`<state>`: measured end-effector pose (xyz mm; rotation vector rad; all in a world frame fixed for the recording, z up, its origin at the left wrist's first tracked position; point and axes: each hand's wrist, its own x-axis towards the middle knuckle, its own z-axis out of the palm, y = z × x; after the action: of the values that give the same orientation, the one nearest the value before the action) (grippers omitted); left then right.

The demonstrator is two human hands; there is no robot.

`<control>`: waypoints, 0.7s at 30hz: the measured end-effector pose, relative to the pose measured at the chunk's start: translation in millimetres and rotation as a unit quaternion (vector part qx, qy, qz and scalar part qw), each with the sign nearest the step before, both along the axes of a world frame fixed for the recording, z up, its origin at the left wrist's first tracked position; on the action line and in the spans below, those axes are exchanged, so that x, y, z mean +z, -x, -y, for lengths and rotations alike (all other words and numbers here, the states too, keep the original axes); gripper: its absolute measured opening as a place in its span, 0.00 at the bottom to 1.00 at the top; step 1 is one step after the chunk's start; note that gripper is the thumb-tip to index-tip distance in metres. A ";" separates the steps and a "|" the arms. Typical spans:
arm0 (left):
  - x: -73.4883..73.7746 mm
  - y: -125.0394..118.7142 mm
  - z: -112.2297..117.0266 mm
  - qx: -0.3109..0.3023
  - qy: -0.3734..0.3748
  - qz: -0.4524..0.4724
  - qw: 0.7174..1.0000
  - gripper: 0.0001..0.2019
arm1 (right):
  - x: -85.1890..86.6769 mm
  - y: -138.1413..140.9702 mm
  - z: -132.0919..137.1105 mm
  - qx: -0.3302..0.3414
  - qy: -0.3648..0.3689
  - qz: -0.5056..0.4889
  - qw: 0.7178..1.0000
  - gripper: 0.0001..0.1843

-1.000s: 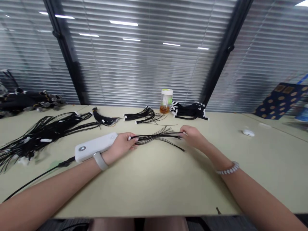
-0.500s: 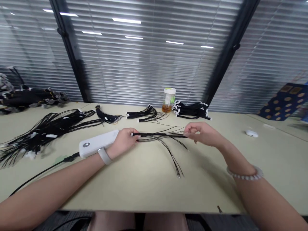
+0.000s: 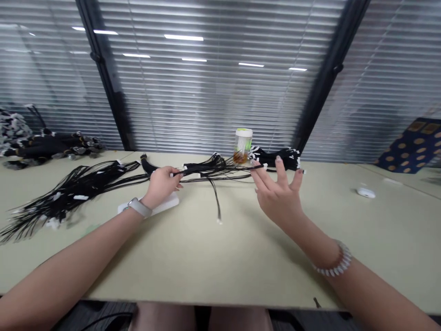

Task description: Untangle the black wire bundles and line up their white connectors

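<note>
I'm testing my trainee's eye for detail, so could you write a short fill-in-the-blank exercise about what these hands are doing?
1. The hand gripping the bundle of black wires is the ____ one.
2. The right hand is ____, with its fingers spread.
3. The beaded bracelet is on the ____ wrist.

Missing words: left; open; right.
</note>
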<state>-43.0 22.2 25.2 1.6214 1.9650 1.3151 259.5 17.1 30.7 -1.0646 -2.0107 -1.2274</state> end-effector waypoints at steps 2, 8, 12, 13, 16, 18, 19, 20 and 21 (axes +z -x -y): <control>-1.5 4.9 -3.6 0.011 -0.002 0.007 1.000 0.08 | -3.1 5.0 5.2 0.009 -0.053 0.021 0.998 0.25; -7.0 12.9 -11.4 0.024 -0.003 0.030 0.999 0.06 | -7.8 10.8 15.0 0.022 -0.099 0.046 0.994 0.25; -10.6 17.7 -17.1 0.023 0.005 0.057 0.998 0.08 | -10.2 11.2 13.9 0.034 -0.097 0.050 0.993 0.26; -11.2 18.7 -18.0 0.020 0.008 0.066 0.998 0.08 | -10.4 11.6 13.9 0.038 -0.092 0.050 0.994 0.26; -9.8 17.8 -15.8 -0.006 0.021 0.105 0.994 0.08 | -9.1 12.9 15.0 0.037 -0.058 0.033 0.997 0.23; -5.4 13.1 -9.7 -0.040 0.026 0.145 0.988 0.10 | -6.8 12.2 14.7 0.022 -0.004 -0.003 1.000 0.24; -2.4 9.8 -5.6 -0.062 0.028 0.167 0.984 0.11 | -5.8 11.0 13.6 0.012 0.029 -0.023 0.999 0.25; 1.0 6.4 -1.3 -0.085 0.030 0.187 0.978 0.12 | -5.3 9.3 11.7 0.004 0.061 -0.041 0.997 0.26; 4.4 3.0 3.0 -0.110 0.030 0.205 0.972 0.14 | -5.5 7.1 8.9 -0.003 0.091 -0.054 0.994 0.28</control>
<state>-46.0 19.3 29.6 1.3575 1.5212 1.3569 252.4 8.2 25.2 -1.1962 -2.0664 -0.9821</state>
